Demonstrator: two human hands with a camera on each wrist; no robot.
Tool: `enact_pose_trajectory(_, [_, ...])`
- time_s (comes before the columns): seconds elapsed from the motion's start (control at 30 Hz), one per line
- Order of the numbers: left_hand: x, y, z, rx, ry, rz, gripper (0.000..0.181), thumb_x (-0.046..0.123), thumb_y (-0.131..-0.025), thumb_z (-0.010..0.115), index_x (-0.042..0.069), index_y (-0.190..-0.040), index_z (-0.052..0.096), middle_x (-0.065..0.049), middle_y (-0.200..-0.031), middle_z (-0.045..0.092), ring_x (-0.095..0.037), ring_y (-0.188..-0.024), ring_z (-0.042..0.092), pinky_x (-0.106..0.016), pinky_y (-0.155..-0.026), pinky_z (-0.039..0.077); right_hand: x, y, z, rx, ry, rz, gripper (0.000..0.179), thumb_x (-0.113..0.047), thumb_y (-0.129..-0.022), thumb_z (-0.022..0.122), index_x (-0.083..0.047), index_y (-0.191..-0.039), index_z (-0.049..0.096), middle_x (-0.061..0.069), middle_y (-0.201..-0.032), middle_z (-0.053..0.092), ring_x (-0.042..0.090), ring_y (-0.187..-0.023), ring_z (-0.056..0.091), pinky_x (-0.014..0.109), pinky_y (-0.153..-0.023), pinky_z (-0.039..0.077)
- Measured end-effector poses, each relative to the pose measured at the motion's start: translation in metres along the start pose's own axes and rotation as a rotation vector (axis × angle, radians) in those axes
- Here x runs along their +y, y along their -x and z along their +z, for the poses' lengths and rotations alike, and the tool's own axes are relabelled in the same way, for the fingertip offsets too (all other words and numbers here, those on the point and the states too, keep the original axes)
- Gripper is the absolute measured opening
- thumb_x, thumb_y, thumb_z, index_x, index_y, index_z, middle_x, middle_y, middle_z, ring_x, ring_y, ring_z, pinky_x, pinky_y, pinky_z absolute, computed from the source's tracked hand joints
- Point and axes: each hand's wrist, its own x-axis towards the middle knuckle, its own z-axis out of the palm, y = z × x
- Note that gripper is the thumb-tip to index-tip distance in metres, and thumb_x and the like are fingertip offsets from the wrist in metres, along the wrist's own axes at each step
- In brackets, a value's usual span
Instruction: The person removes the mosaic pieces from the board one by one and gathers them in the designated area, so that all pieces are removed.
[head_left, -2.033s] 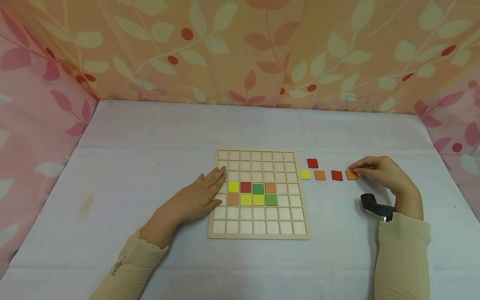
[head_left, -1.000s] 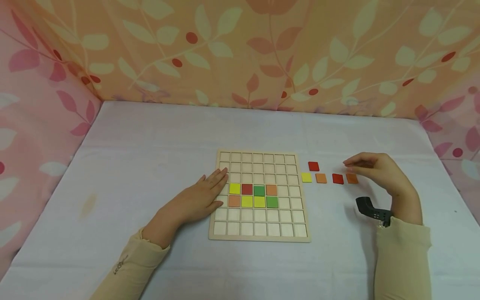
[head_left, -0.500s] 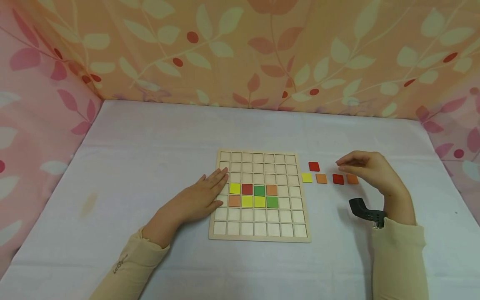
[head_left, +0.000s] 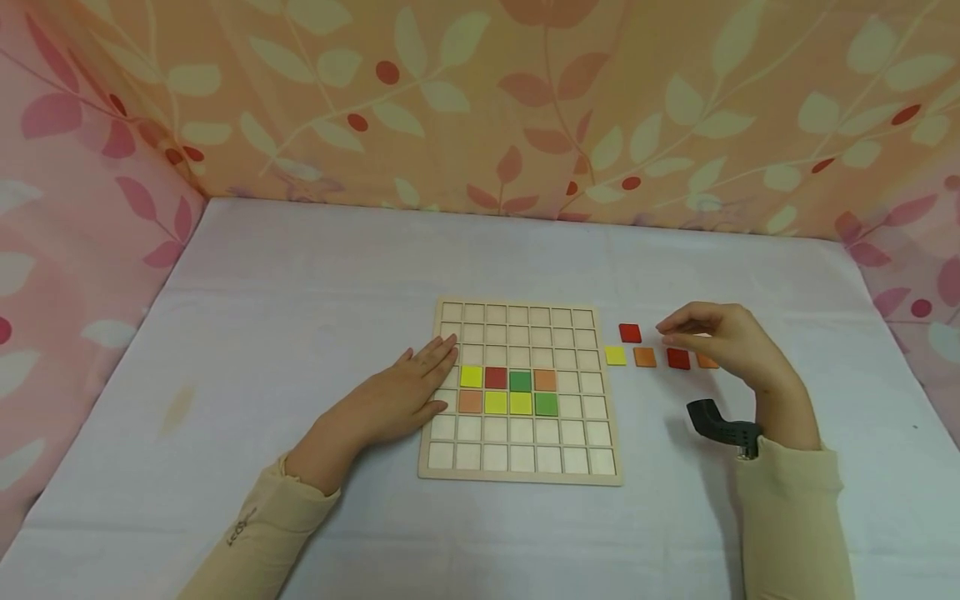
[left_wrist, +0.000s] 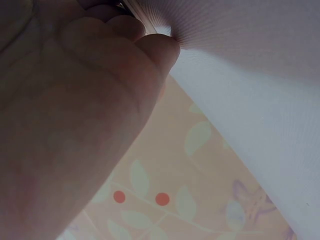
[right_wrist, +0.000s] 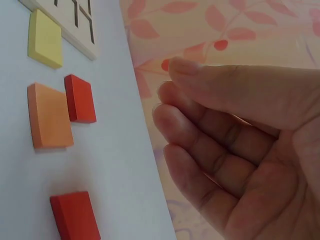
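My left hand point(head_left: 397, 392) rests with fingers extended on the left edge of a wooden grid board point(head_left: 521, 479). Two rows of yellow, red, green and orange square tiles fill cells near the board's middle. Above the loose tiles to the right, my right hand point(head_left: 720, 337) hovers with loosely bent fingers and nothing in it. Below it lie a red tile point(head_left: 678, 359) and a partly covered orange tile point(head_left: 707, 362). Farther left are another orange tile point(head_left: 644, 357), a yellow tile point(head_left: 616, 357) and a second red tile point(head_left: 630, 333). The right wrist view shows the hand point(right_wrist: 240, 145) apart from the tiles.
A white cloth point(head_left: 300, 275) covers the table. Patterned fabric point(head_left: 420, 108) hangs behind it and at both sides. A black wrist camera mount point(head_left: 723, 425) sticks out from the right wrist, above the cloth.
My right hand has let go of the rightmost orange tile, lifted and moved left over the loose tiles. The left hand stays on the board's edge.
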Motion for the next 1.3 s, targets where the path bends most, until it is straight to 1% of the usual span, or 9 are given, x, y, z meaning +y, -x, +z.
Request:
enact_pose_trajectory(0.17, [0.000,0.000,0.000,0.000,0.003,-0.002,0.067,0.023,-0.096,0.053,-0.003,-0.148,0.019,-0.013,-0.157,0.008,-0.027,-0.143,0.008,-0.049,-0.113,0.015,-0.004,-0.002,0.002,-0.014,0.047,-0.015,0.018,-0.015,-0.084,0.072,-0.005,-0.099,0.072,0.009,-0.094,0.069,-0.001,-0.083,0.057,0.015,-0.067,0.046])
enact_pose_trajectory(0.33, [0.000,0.000,0.000,0.001,-0.004,-0.003,0.067,0.023,-0.096,0.053,-0.003,-0.148,0.020,-0.013,-0.157,0.009,-0.027,-0.143,0.008,-0.049,-0.113,0.015,-0.008,-0.002,0.006,-0.018,0.035,-0.040,0.016,-0.012,-0.084,0.072,-0.004,-0.098,0.072,0.009,-0.093,0.069,0.000,-0.083,0.057,0.018,-0.063,0.047])
enact_pose_trajectory(0.53, [-0.001,-0.001,0.000,0.003,-0.007,0.003,0.067,0.024,-0.096,0.053,-0.003,-0.148,0.020,-0.013,-0.157,0.008,-0.027,-0.143,0.008,-0.049,-0.113,0.015,-0.012,-0.004,0.012,-0.014,0.041,-0.107,0.013,-0.012,-0.083,0.073,-0.007,-0.094,0.073,0.005,-0.090,0.070,-0.002,-0.084,0.057,0.013,-0.071,0.045])
enact_pose_trajectory(0.67, [-0.001,-0.001,0.000,0.008,-0.012,0.008,0.067,0.023,-0.096,0.053,-0.003,-0.148,0.020,-0.013,-0.157,0.009,-0.028,-0.143,0.008,-0.049,-0.112,0.016,-0.015,-0.004,0.015,-0.015,0.034,-0.142,0.011,-0.010,-0.082,0.073,-0.007,-0.093,0.072,0.004,-0.089,0.070,-0.001,-0.084,0.058,0.012,-0.074,0.044])
enact_pose_trajectory(0.8, [0.000,-0.001,-0.001,0.011,-0.005,0.014,0.067,0.023,-0.096,0.053,-0.004,-0.148,0.020,-0.014,-0.157,0.009,-0.028,-0.143,0.008,-0.050,-0.112,0.015,-0.021,-0.004,0.018,-0.039,-0.009,-0.117,0.012,-0.011,-0.084,0.072,-0.008,-0.095,0.072,0.005,-0.093,0.070,0.002,-0.085,0.058,0.021,-0.065,0.049])
enact_pose_trajectory(0.9, [0.000,0.000,-0.001,0.011,0.002,0.016,0.067,0.022,-0.097,0.053,-0.004,-0.148,0.019,-0.014,-0.157,0.009,-0.028,-0.143,0.008,-0.050,-0.113,0.015,-0.025,-0.005,0.022,-0.056,-0.038,-0.105,0.012,-0.012,-0.085,0.071,-0.009,-0.096,0.072,0.006,-0.096,0.069,0.005,-0.085,0.057,0.026,-0.056,0.048])
enact_pose_trajectory(1.0, [-0.001,-0.001,0.000,0.010,-0.001,0.014,0.067,0.023,-0.097,0.053,-0.004,-0.148,0.019,-0.014,-0.157,0.009,-0.028,-0.143,0.008,-0.050,-0.113,0.015,-0.027,-0.007,0.027,-0.067,-0.054,-0.121,0.012,-0.011,-0.084,0.072,-0.007,-0.096,0.072,0.006,-0.096,0.069,0.006,-0.084,0.059,0.024,-0.057,0.048])
enact_pose_trajectory(1.13, [-0.001,-0.001,0.000,0.004,-0.004,0.009,0.066,0.023,-0.097,0.052,-0.003,-0.148,0.019,-0.014,-0.157,0.008,-0.028,-0.143,0.008,-0.049,-0.113,0.015,-0.029,-0.009,0.033,-0.094,-0.094,-0.136,0.013,-0.009,-0.084,0.071,-0.004,-0.096,0.072,0.007,-0.093,0.068,0.008,-0.082,0.061,0.025,-0.062,0.052])
enact_pose_trajectory(1.3, [-0.001,0.000,0.000,-0.001,-0.003,0.007,0.067,0.023,-0.097,0.053,-0.003,-0.148,0.019,-0.013,-0.157,0.008,-0.028,-0.143,0.007,-0.049,-0.113,0.014,-0.032,-0.011,0.038,-0.121,-0.101,-0.142,0.013,-0.009,-0.084,0.071,-0.004,-0.096,0.071,0.006,-0.090,0.069,0.010,-0.080,0.061,0.027,-0.059,0.053])
